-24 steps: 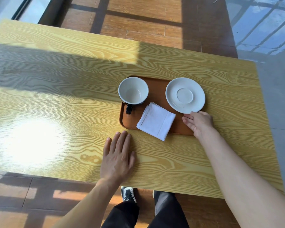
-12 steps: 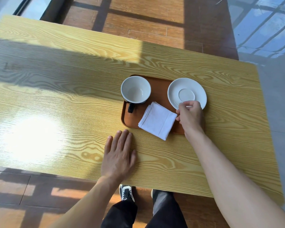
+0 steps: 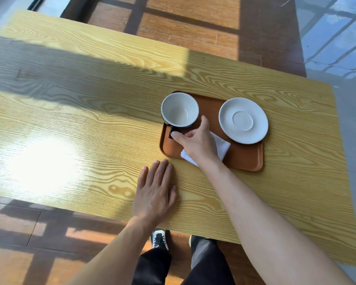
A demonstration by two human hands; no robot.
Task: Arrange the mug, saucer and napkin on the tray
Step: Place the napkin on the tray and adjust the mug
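**Reaching for the mug handle, right hand over the napkin**

Right hand [image 3: 195, 140] spread above the tray's near-left part, thumb tip up beside the mug's right wall, index tip at the dark handle. Fingers part-curled, not yet closed on anything that I can make out; whether the index actually touches the handle, cannot tell.

Mug [image 3: 179, 109]: upright, empty, white inside and dark outside, far-left corner of the tray. Handle points toward the person, so it lies straight ahead of the fingertips.

Napkin [image 3: 222, 146]: folded white, mostly hidden under the right hand and wrist, near edge overhanging the tray rim.

Saucer [image 3: 243, 120]: far-right of the tray, apart from the mug, its far-right edge over the tray rim.

Tray [image 3: 245, 159]: brown, on the wood-grain table [image 3: 70, 120].

Left hand [image 3: 154, 192]: flat on the table, palm down, holding nothing, just short of the tray's near-left corner.

Judgement: the right hand is nearer the handle; a pinch there would likely carry the mug right, toward the saucer.
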